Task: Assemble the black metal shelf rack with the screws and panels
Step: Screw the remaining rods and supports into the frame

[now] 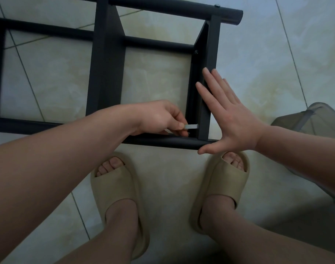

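On rack, two hands, one wrench

Left grip on silvery tool

On the pale tiled floor lies the black metal shelf rack, just beyond two beige foam slippers. Inside the rack's near right corner the left hand pinches a small silver metal tool; the right hand lies flat on the end panel beside it. A grey plastic bin stands right of the rack.
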